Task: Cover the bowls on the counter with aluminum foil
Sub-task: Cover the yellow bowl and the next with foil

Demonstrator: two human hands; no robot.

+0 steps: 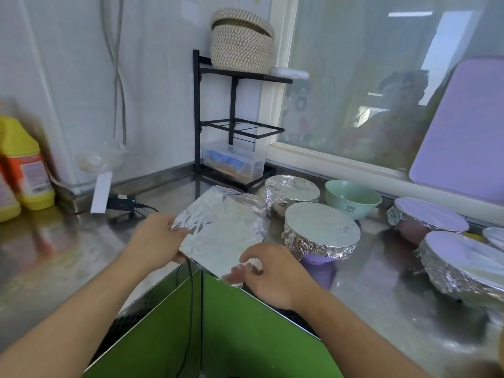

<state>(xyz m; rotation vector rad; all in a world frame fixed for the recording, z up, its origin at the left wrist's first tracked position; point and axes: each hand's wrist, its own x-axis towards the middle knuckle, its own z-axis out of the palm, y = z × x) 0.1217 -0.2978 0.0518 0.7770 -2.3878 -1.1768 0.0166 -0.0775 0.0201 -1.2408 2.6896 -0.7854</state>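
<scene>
A crinkled sheet of aluminum foil (223, 227) hangs just above the steel counter corner, held by both hands. My left hand (156, 240) pinches its left edge. My right hand (268, 271) grips its near right corner. Right of the sheet stands a purple bowl with a foil cover (320, 230), and behind it a second foil-covered bowl (291, 188). An uncovered green bowl (351, 199) stands beside them near the window. Further right are more foil-covered bowls (428, 216) (463, 261).
A black wire rack (231, 126) with a woven basket and a clear plastic box stands in the corner. Yellow bottles (24, 165) are at the far left. A purple cutting board (463, 132) leans on the window. A black cable runs over the counter edge above green cabinet doors.
</scene>
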